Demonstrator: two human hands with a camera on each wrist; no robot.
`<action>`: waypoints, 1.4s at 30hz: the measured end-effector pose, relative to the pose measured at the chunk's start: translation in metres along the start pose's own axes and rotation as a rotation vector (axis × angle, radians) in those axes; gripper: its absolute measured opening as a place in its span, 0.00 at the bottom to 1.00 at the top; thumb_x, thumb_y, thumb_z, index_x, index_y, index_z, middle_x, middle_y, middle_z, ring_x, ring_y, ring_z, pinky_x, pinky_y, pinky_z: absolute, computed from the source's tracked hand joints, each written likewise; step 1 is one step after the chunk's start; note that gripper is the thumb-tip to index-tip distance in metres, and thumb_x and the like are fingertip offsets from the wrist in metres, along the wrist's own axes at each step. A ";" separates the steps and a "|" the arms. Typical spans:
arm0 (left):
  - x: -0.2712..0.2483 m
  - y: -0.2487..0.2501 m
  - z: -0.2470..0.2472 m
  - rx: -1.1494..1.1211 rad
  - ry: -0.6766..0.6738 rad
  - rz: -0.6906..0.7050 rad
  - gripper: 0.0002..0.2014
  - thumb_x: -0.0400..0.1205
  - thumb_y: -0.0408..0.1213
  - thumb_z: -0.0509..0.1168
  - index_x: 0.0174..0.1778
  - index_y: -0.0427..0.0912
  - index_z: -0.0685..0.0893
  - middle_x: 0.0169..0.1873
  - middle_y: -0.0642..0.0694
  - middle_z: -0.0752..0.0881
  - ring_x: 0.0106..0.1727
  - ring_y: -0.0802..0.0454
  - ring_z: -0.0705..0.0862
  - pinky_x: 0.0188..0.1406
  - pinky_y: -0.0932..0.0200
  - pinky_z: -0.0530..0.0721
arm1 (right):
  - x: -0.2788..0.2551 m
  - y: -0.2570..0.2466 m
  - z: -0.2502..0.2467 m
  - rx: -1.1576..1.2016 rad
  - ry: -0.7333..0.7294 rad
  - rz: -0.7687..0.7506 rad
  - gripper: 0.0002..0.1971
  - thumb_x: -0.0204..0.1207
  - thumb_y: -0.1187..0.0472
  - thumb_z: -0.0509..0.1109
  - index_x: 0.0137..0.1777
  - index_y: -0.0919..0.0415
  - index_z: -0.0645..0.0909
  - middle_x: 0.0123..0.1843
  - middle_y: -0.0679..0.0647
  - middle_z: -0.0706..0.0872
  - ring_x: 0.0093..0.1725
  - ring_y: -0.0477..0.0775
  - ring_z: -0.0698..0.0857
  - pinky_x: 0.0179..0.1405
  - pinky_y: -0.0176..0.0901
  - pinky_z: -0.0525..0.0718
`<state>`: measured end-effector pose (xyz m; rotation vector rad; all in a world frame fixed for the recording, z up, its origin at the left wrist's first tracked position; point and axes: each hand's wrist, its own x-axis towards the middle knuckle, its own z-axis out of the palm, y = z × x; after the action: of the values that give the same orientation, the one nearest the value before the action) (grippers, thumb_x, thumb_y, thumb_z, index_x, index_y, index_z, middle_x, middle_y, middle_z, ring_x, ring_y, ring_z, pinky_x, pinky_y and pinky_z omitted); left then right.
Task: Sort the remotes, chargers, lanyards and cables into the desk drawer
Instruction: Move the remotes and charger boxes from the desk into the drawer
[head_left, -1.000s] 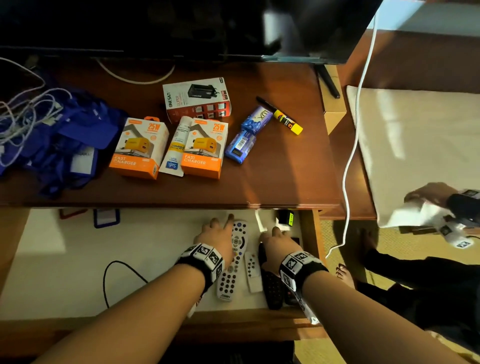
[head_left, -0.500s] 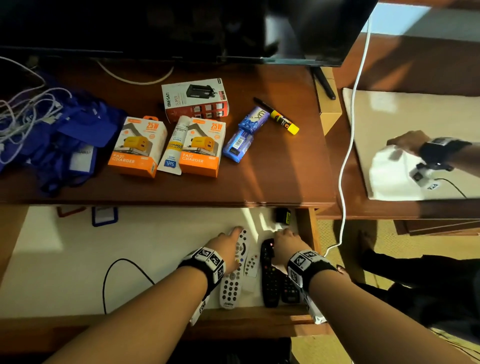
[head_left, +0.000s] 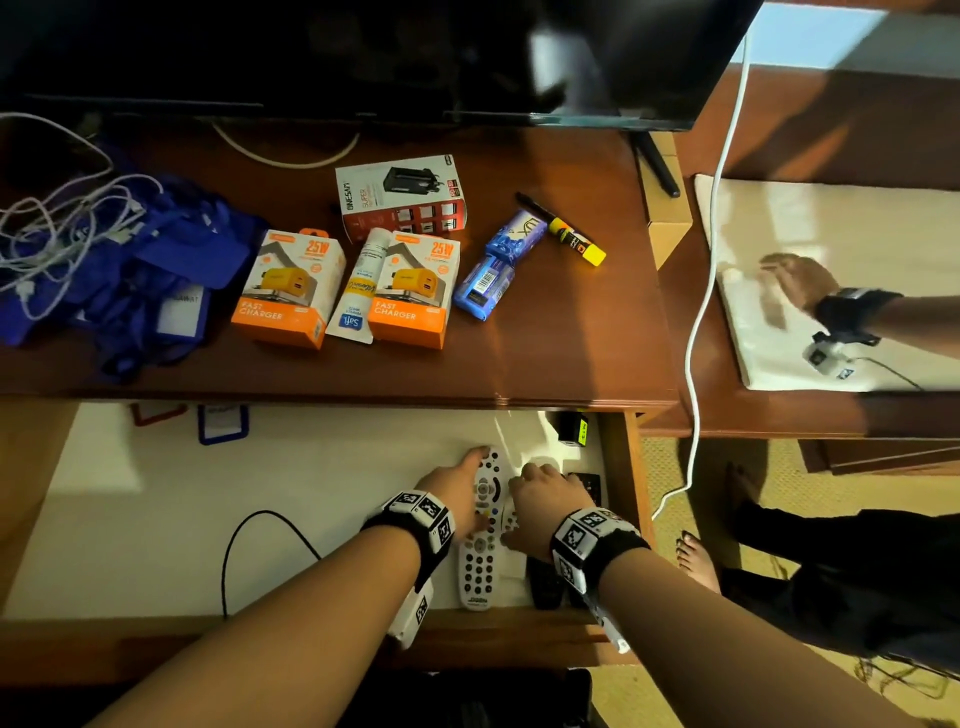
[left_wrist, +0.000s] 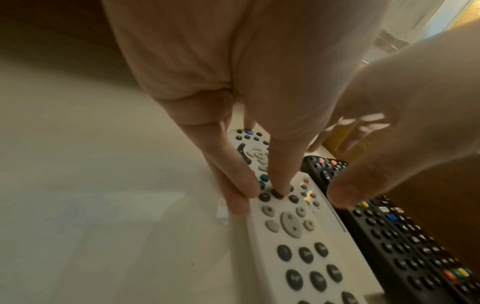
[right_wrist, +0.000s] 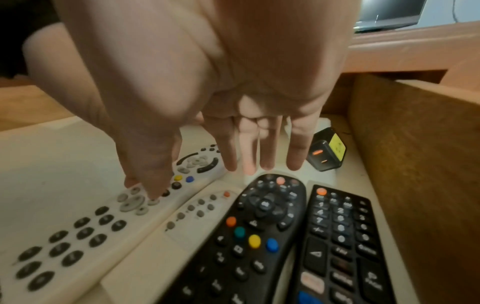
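Observation:
Four remotes lie side by side at the right end of the open drawer (head_left: 156, 519). My left hand (head_left: 470, 470) (left_wrist: 285, 197) rests straight fingers on the long white remote (head_left: 480, 566) (left_wrist: 311, 246) (right_wrist: 78, 232). My right hand (head_left: 540, 480) (right_wrist: 233, 170) hovers open over the small white remote (right_wrist: 192, 211) and two black remotes (right_wrist: 249, 236) (right_wrist: 340, 246); its thumb touches the long white one. A black-and-yellow charger (head_left: 571, 431) (right_wrist: 327, 150) sits in the back right corner. On the desk are two orange charger boxes (head_left: 285, 291) (head_left: 413, 291), a red one (head_left: 402, 200), blue lanyards (head_left: 135, 270) and white cables (head_left: 57, 234).
A tube (head_left: 358, 291), blue packets (head_left: 496, 265) and a marker (head_left: 566, 231) also lie on the desk under the TV (head_left: 363, 52). A black cable (head_left: 249, 540) and badge holders (head_left: 223, 423) are in the drawer. Another person's hand (head_left: 795, 283) moves over a white pad at right.
My right hand has shifted left from the black remote's top to over the small white remote. My left hand stays on the long white remote. The other person's hand moved across the pad.

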<state>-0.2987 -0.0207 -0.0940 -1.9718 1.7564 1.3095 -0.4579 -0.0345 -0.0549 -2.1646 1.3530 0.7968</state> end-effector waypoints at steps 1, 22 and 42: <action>0.000 -0.001 -0.001 0.010 -0.001 -0.003 0.51 0.77 0.44 0.78 0.87 0.69 0.49 0.50 0.44 0.89 0.45 0.45 0.89 0.48 0.50 0.91 | 0.001 -0.003 0.001 -0.021 -0.026 0.005 0.34 0.76 0.38 0.73 0.76 0.56 0.74 0.75 0.58 0.75 0.77 0.62 0.72 0.76 0.64 0.73; -0.068 0.022 -0.082 0.040 0.182 0.087 0.12 0.85 0.58 0.62 0.57 0.58 0.83 0.45 0.54 0.90 0.48 0.50 0.88 0.50 0.52 0.88 | 0.015 0.051 -0.191 0.532 0.722 -0.061 0.07 0.76 0.51 0.69 0.50 0.50 0.83 0.46 0.49 0.90 0.46 0.58 0.88 0.48 0.50 0.87; 0.027 0.099 -0.196 0.439 0.782 0.019 0.41 0.78 0.61 0.70 0.82 0.44 0.66 0.71 0.42 0.76 0.73 0.42 0.72 0.71 0.42 0.70 | 0.145 0.111 -0.266 0.257 0.476 0.330 0.14 0.82 0.60 0.70 0.65 0.62 0.82 0.67 0.61 0.83 0.56 0.67 0.86 0.50 0.53 0.84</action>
<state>-0.2955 -0.1954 0.0418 -2.3279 2.1081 0.0688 -0.4474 -0.3460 0.0302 -2.0229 1.9634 0.1896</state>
